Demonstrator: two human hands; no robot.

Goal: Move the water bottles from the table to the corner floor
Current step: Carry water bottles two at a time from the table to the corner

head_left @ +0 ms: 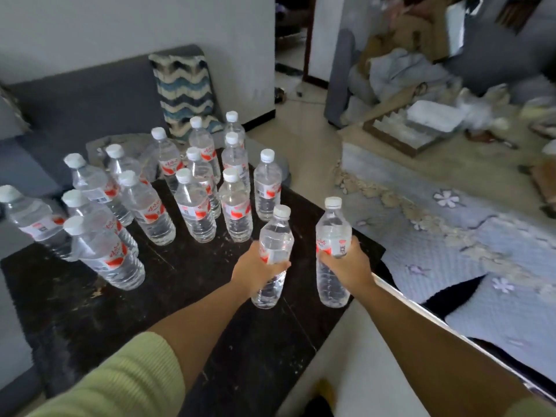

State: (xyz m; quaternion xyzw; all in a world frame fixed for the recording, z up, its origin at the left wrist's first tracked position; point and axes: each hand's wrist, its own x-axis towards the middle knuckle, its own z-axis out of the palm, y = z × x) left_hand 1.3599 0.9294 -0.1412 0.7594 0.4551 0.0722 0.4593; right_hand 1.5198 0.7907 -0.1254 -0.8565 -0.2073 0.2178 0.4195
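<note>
Clear plastic bottles stand crowded on the dark surface (pixel 210 341). My left hand (pixel 255 270) grips one bottle (pixel 272 257) mid-body; my right hand (pixel 350 266) grips another bottle (pixel 332 233) at the surface's right edge.

water bottles (pixel 195 206) | red-white labels; print too blurred to read

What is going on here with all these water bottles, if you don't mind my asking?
A person is clearing water bottles off a dark table. The left hand grips one bottle around its middle, and the right hand grips another bottle the same way, both upright near the table's right edge. More than a dozen other bottles stand on the table, untouched, so most of the job remains. A grey sofa sits behind the table.
</note>
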